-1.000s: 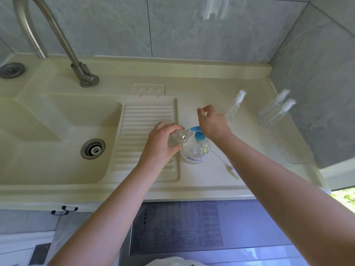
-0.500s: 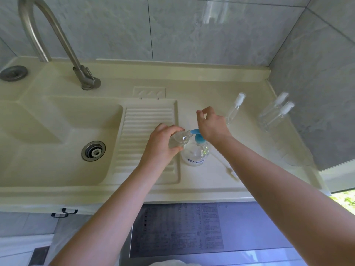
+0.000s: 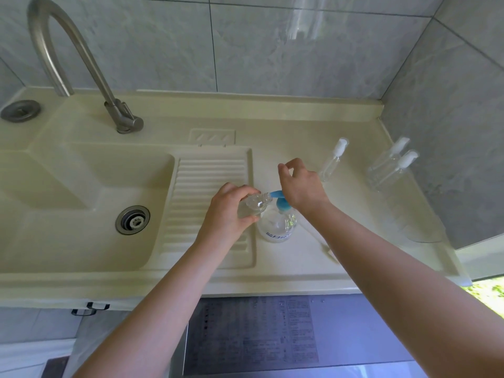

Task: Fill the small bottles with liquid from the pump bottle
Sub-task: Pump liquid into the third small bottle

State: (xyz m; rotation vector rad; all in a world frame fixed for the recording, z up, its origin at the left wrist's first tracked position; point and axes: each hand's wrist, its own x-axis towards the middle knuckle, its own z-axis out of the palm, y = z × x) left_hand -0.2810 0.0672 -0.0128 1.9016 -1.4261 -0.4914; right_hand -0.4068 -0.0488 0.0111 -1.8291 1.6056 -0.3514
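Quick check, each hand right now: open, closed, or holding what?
Left hand: closed around a small clear bottle, its mouth at the blue spout.
Right hand: heel on the pump head, fingers loosely curled, holding nothing.

A home laundry or wash area is showing: a cream moulded sink (image 3: 81, 192) with ribbed washboard (image 3: 207, 192), curved steel tap (image 3: 81, 66), grey wall tiles (image 3: 272, 45).
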